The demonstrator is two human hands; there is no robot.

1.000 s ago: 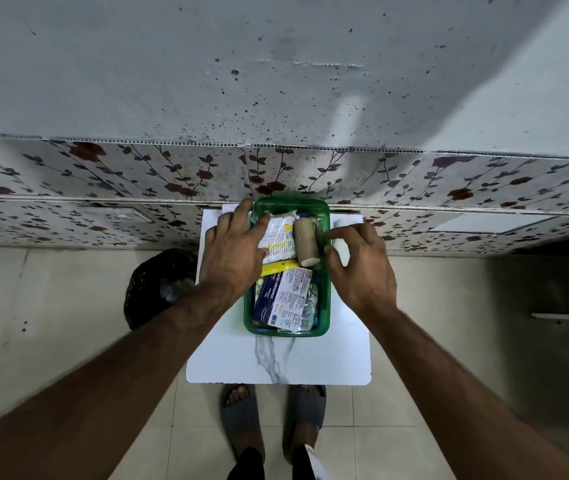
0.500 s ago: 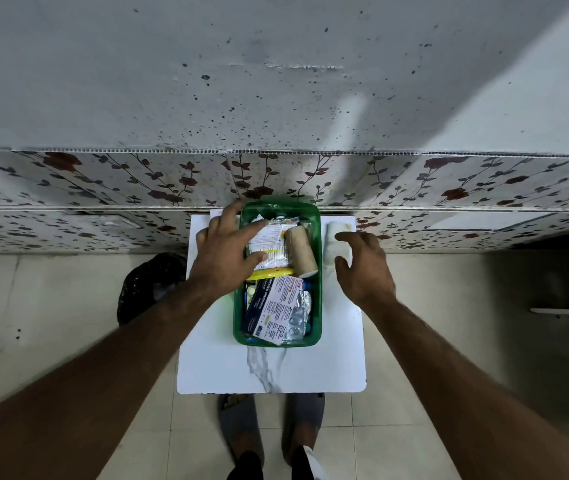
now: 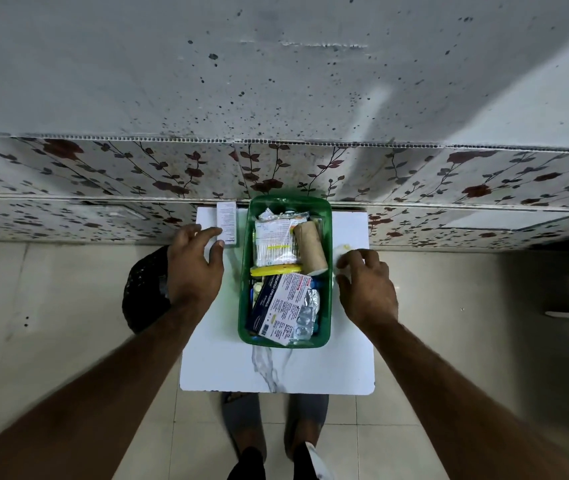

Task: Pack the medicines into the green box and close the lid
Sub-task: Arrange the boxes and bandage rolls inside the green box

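Observation:
The green box (image 3: 243, 306) stands open on a small white table (image 3: 276, 372), filled with medicines: a tan bandage roll (image 3: 309, 249), a white sachet pack (image 3: 272, 240), a yellow item (image 3: 276, 270), a printed dressing carton (image 3: 283, 306) and a silver blister strip (image 3: 307, 313). My left hand (image 3: 193, 271) is left of the box, fingers spread, its fingertips touching a small white carton (image 3: 226, 220) that lies on the table. My right hand (image 3: 368, 289) is right of the box, fingers curled over a small white pack (image 3: 341, 250) resting on the table. No lid is visible.
The table stands against a flower-patterned panel (image 3: 137, 174) below a speckled wall. A black bag (image 3: 144, 292) sits on the tiled floor left of the table. My feet in sandals (image 3: 241, 420) are under the table's near edge.
My left hand left the box's contents and moved left to the white carton. My right hand went from the box's right rim to the white pack and closed over it.

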